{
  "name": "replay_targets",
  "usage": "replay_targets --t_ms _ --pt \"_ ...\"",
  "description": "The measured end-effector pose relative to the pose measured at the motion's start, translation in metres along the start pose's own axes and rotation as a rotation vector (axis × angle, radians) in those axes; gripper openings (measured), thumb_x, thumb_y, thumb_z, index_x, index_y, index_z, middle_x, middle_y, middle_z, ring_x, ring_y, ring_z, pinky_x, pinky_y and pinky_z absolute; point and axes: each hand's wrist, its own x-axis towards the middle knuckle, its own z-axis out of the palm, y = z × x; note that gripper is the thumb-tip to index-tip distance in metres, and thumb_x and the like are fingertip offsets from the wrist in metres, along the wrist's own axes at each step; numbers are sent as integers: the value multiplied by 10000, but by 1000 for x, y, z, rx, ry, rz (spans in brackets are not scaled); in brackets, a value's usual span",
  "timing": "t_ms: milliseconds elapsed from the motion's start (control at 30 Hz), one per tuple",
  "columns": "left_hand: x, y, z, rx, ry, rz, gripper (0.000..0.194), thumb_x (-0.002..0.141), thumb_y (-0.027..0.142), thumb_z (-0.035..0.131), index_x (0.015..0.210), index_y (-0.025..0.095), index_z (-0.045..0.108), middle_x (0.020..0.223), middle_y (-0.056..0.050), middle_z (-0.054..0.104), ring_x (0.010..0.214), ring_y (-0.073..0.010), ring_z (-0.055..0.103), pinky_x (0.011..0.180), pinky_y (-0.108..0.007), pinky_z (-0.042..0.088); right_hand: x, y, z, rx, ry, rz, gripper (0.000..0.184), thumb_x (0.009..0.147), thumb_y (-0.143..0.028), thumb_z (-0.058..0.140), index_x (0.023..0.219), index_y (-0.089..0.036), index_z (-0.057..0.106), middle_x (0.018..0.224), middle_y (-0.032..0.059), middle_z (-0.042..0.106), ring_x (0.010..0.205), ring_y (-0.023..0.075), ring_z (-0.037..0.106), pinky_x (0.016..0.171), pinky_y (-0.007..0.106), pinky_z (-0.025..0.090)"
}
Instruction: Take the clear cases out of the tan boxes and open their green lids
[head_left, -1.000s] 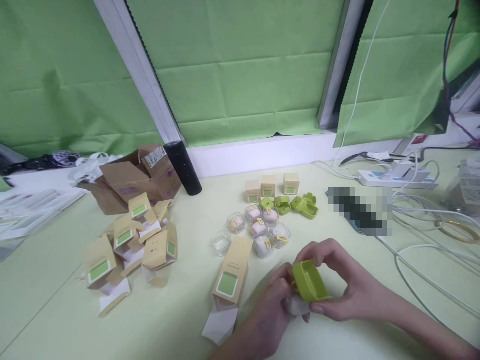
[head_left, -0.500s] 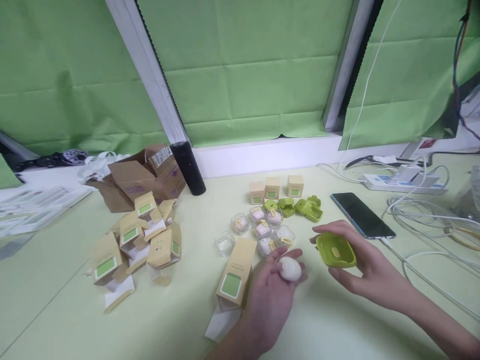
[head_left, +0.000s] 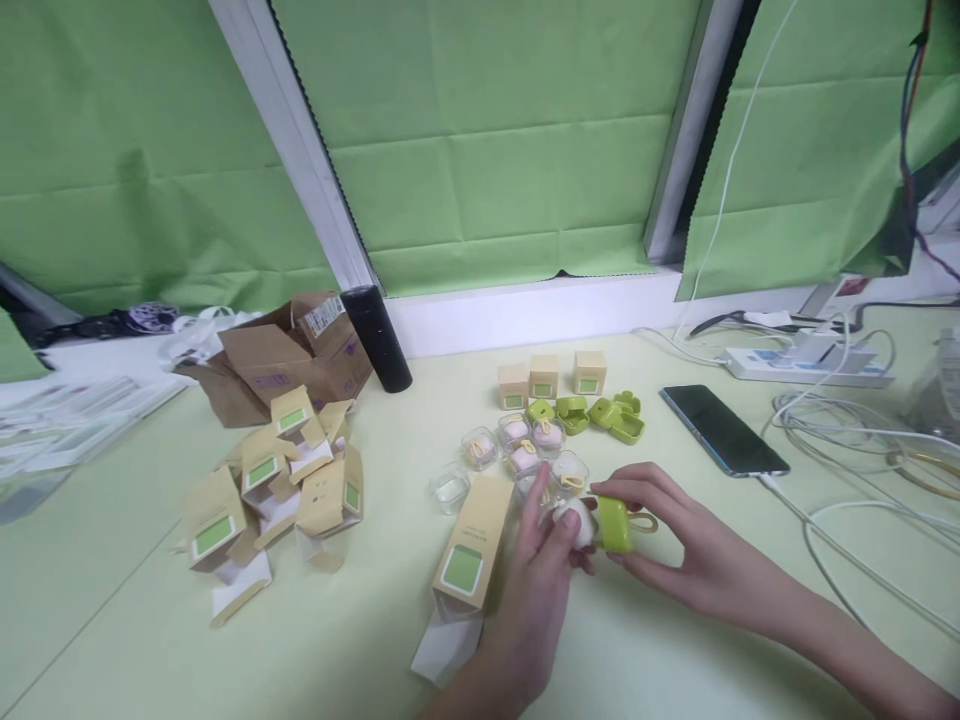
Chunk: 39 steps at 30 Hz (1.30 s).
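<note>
My left hand (head_left: 541,580) is closed round a small white egg-shaped piece (head_left: 576,522), which shows between thumb and fingers. My right hand (head_left: 679,535) pinches a green plastic cap (head_left: 616,525) with a loop on its outer end. The cap's open side faces the white piece, and the two meet or nearly meet; whether one is inside the other I cannot tell. Beside my left wrist lies an opened kraft box (head_left: 471,545) with a green label. Just beyond my hands sit several clear cups (head_left: 523,456) holding pale pink or white pieces with yellow loops.
Green caps (head_left: 619,418) and small kraft boxes (head_left: 544,376) stand behind the cups. A clear cup (head_left: 450,488) sits left of them. Opened boxes (head_left: 262,490), a carton (head_left: 292,350) and a black bottle (head_left: 376,338) are leftward. A phone (head_left: 724,430) and cables (head_left: 832,430) lie right.
My right hand has moved left, turning the green cap so its open side faces the white piece. My left fingers have closed more round that piece.
</note>
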Motion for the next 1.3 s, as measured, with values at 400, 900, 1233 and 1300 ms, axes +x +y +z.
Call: replay_targets --t_ms 400,900,1233,1300 --pt "-3 0 1 112 20 98 270 826 380 622 1019 196 579 1162 -90 639 1124 -238 535 959 -360 369 -6 10 9 -41 10 -70 502 840 -149 545 1286 -286 360 1180 91 500 1125 233 531 889 362 517" --pt "0 6 0 291 -125 69 339 752 222 679 950 214 404 782 6 640 777 -146 565 765 -299 399 -10 10 10 -114 -59 -70 626 780 -86 534 1339 -275 326 1218 104 473 1113 244 527 861 371 510" --pt "-4 1 2 167 -167 -89 275 825 357 559 1021 181 480 975 -34 583 978 -178 518 868 -321 367 -3 1 19 -30 -45 -64 524 701 -28 575 1146 -259 423 1008 52 552 895 207 561 711 329 488" --pt "-5 0 4 96 -245 -153 232 818 324 529 986 164 512 967 -54 585 988 -204 523 857 -342 387 -3 -1 21 -62 -45 -89 496 708 -53 610 1126 -256 433 996 51 566 878 213 560 712 347 476"
